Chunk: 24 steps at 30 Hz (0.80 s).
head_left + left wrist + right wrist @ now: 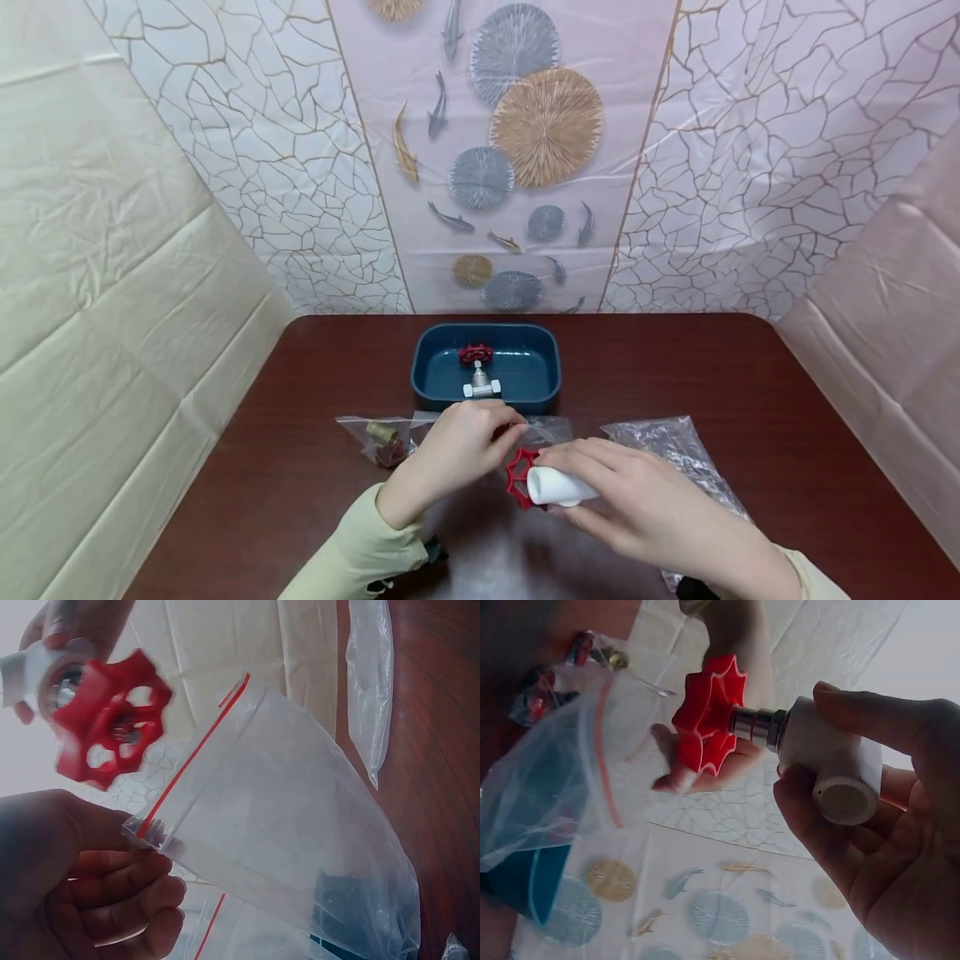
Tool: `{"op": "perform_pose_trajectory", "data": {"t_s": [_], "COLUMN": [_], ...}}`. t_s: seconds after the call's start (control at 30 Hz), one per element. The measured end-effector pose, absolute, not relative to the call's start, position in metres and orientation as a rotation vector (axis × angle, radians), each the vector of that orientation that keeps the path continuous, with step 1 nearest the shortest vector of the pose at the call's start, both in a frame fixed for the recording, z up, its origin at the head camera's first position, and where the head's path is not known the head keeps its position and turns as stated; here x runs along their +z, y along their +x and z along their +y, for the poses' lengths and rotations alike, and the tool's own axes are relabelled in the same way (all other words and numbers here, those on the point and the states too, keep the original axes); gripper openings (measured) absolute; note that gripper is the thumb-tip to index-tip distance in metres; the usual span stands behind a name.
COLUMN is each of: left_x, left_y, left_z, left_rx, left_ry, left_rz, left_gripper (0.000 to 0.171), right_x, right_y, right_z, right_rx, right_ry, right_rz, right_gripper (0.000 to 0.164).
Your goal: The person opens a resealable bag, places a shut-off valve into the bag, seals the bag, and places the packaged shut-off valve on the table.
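Observation:
My left hand (468,437) pinches the corner of a clear zip bag (277,802) with a red strip along its mouth. In the left wrist view the bag spreads out from thumb and forefinger. My right hand (630,492) grips a white plastic valve (799,739) by its body, fingers and thumb around it. The valve's red handwheel (714,712) points toward the left hand, on a short metal stem. One round pipe opening of the body shows in the right wrist view. In the left wrist view the handwheel is close beside the bag's mouth.
A dark blue tray (553,367) stands at the table's back, holding a metal valve (482,388) with a red wheel. To its front left lies a bag with brass-coloured and red parts (384,443). Another clear bag (675,442) lies at right on the brown table (247,483).

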<state>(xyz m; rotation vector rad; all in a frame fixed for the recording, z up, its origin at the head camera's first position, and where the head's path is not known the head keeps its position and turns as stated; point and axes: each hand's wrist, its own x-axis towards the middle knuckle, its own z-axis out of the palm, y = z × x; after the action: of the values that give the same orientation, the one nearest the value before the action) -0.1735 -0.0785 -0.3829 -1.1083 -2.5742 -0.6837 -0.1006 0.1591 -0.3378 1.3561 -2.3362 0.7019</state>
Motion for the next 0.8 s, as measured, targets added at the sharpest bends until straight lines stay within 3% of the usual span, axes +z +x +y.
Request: {"op": "perform_pose_trajectory", "data": {"t_s": [0.37,0.8], "left_x": [-0.381,-0.386], "left_y": [-0.175,-0.171], "left_z": [-0.075,-0.065], "left_rx": [-0.821,-0.799], "left_ry": [-1.129,-1.235], "left_rz": [-2.588,-2.612], "left_gripper": [0.013,0.014], "right_x": [-0.361,-0.394], "right_y": [-0.105,-0.11], "right_z": [0.153,0.142], "right_rx": [0.497,0.253], "right_ry": [1.232,1.103], "right_rz": [-2.321,-2.309], "right_gripper": [0.055,0.048]}}
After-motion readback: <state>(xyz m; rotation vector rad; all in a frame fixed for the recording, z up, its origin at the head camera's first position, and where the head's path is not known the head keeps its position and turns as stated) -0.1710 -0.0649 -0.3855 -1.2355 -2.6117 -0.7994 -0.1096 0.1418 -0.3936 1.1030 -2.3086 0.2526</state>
